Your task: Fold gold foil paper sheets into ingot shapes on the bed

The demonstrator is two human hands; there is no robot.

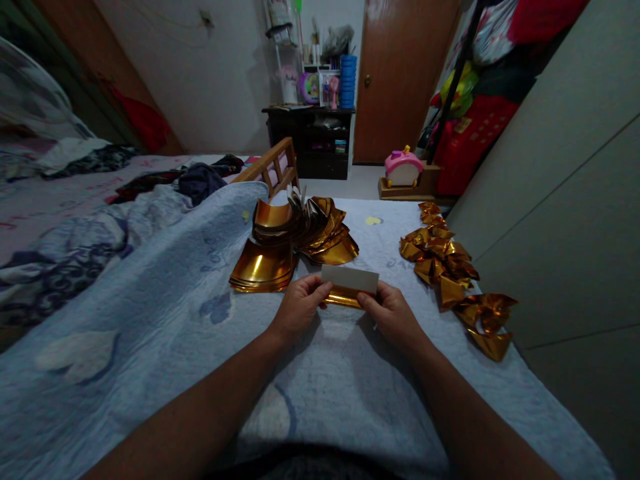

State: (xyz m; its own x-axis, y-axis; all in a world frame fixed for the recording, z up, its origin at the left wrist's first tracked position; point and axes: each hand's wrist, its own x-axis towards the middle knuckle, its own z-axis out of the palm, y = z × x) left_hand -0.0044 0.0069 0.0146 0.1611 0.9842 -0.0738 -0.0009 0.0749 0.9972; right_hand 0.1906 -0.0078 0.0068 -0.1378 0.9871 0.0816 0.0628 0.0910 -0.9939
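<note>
Both of your hands meet over the pale blue quilted blanket, sharing one small sheet of gold foil paper with a white back. Your left hand pinches the sheet's left end, thumb on top and fingers curled under it. Your right hand pinches the right end the same way, fingers closed on the edge. The sheet is folded over so that its white side faces you, with a strip of gold showing along the lower edge, and it sits just above the blanket between your two hands.

Just beyond your left hand lies a flat stack of gold foil sheets. Behind that, a pile of curled gold foil pieces fans out, touching the stack. To the right of your right hand, a row of folded gold foil shapes runs along the blanket's edge near the grey wardrobe panel.

Farther off stand a wooden bed rail, a pink toy house, a dark shelf unit and a brown door.
</note>
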